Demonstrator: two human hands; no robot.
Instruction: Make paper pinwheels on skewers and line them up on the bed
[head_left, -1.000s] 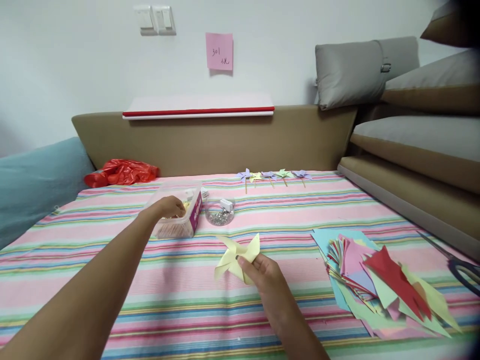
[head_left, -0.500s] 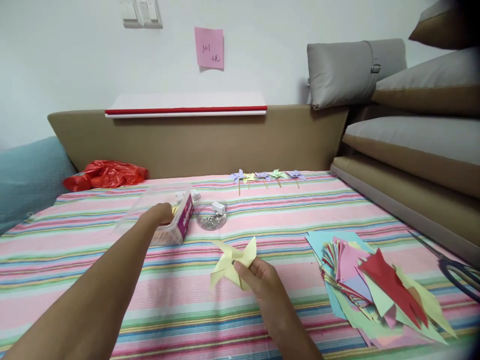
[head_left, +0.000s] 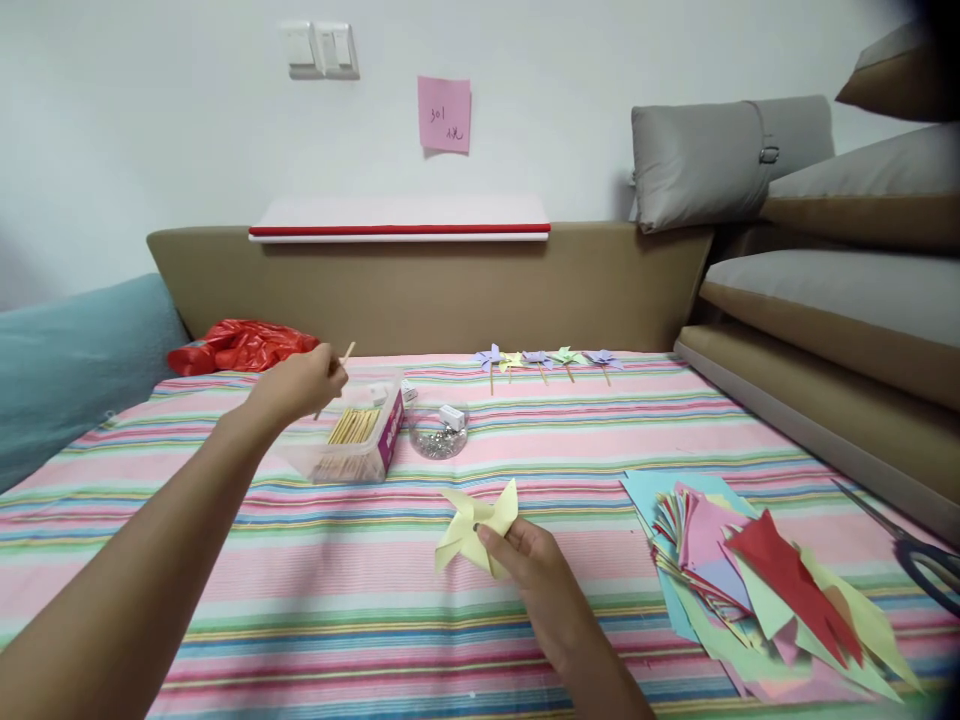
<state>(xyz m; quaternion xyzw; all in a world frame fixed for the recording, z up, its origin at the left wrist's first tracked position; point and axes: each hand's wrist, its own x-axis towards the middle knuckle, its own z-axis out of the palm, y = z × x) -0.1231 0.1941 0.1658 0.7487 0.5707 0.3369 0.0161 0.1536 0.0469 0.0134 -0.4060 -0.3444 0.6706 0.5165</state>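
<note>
My left hand (head_left: 304,382) is closed on a thin wooden stick (head_left: 347,353), lifted just above a clear plastic box (head_left: 371,465) with a purple label. Many similar sticks (head_left: 354,426) lie inside that box. Lower and nearer the middle, my right hand (head_left: 529,560) pinches a pale yellow paper pinwheel (head_left: 471,530), thumb beside the small dark pin at its centre. A round clear dish (head_left: 439,440) of small metal pins, with a little white box (head_left: 452,416) in it, sits right of the stick box.
Several finished pinwheels on sticks (head_left: 540,362) lie along the back. Coloured paper pieces (head_left: 750,580) are piled at the right, beside scissors (head_left: 922,560). A red plastic bag (head_left: 244,347) lies at the back left. Stacked cushions (head_left: 832,300) border the right side of the striped cloth (head_left: 360,600).
My left hand has come up out of the plastic box with a wooden stick in it. My right hand still holds the yellow pinwheel. The view has shifted slightly.
</note>
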